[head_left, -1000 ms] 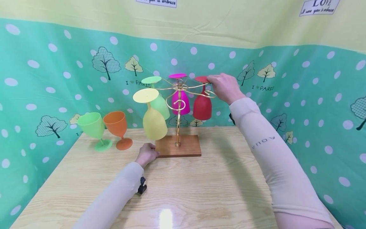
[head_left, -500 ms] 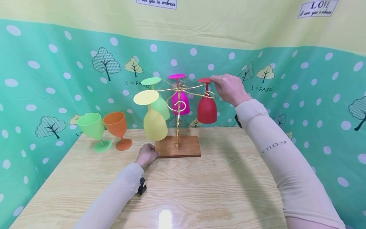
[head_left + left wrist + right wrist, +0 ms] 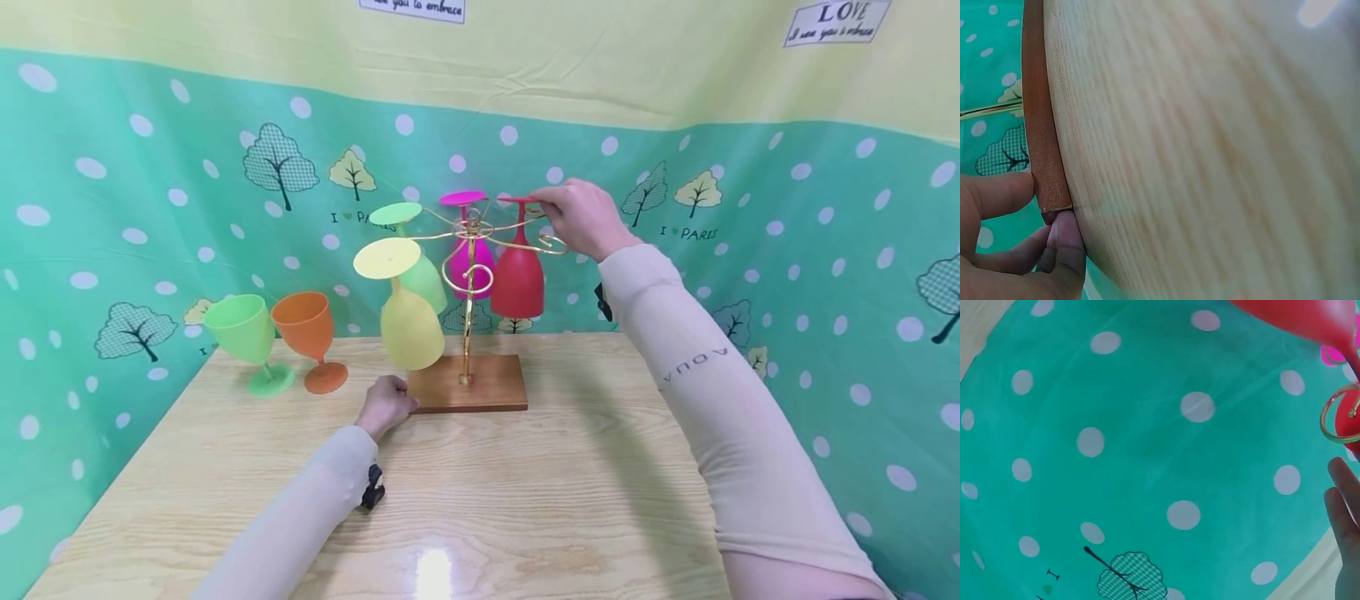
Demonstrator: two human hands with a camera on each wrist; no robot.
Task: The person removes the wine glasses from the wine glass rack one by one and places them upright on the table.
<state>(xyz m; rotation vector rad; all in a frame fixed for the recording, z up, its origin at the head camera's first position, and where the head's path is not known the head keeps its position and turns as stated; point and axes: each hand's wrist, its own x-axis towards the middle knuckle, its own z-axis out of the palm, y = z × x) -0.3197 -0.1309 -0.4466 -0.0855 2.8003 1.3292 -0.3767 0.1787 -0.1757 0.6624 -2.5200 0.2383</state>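
My right hand pinches the rim of the foot of an upside-down red goblet. Its stem is beside the gold wire arms near the right-hand curl; whether it touches the wire, I cannot tell. In the right wrist view, the goblet's red bowl and a gold curl show above the fingertips. My left hand grips the front left corner of the goblet rack's wooden base, thumb and fingers around the corner. Yellow, pale green and magenta goblets hang upside down on the rack.
Upright on the table's left side stand a green goblet and an orange goblet. The front curl of the rack holds no goblet. A patterned cloth hangs behind and beside the wood-grain table.
With the red goblet, my right hand first shifts right and a little down, then back left and slightly up. The left hand stays on the base.
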